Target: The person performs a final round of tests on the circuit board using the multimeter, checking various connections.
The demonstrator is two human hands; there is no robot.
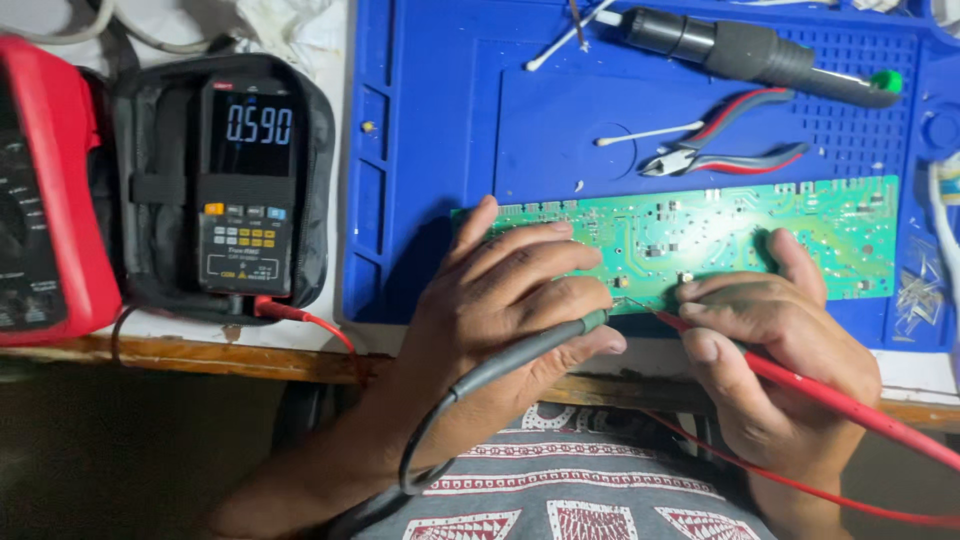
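Near front edge of surface [180,352], on blue work mat [430,120]: long green circuit board [760,225], lying flat, lengthwise along mat's front edge. Left hand [510,300] curled, fingers pressed together around black test probe [530,350], resting partly on board's left end; probe tip aimed at board's front edge, just beside red tip. Right hand [775,350] pinching red test probe [800,385] pen-style, thumb lying on board, tip touching a point near middle of board's front edge. Both tips very close together, exact contact pads too small to tell. At left edge of surface: black multimeter [245,180] in open black case [150,190], display lit, red lead running from its base toward hands; red meter [50,200] beside it at far left. Toward back of mat: side cutters [730,150] with red-blue handles, cotton swabs [645,133], black hot-air handpiece [750,52]. At right edge of mat: small pile of loose components [918,295]. Risks, judged: tips this close could slip and bridge neighbouring pads, giving false reading or short; left palm weight on board could shift it and break contact; leads hanging off front edge could snag on lap and drag a probe off its point.
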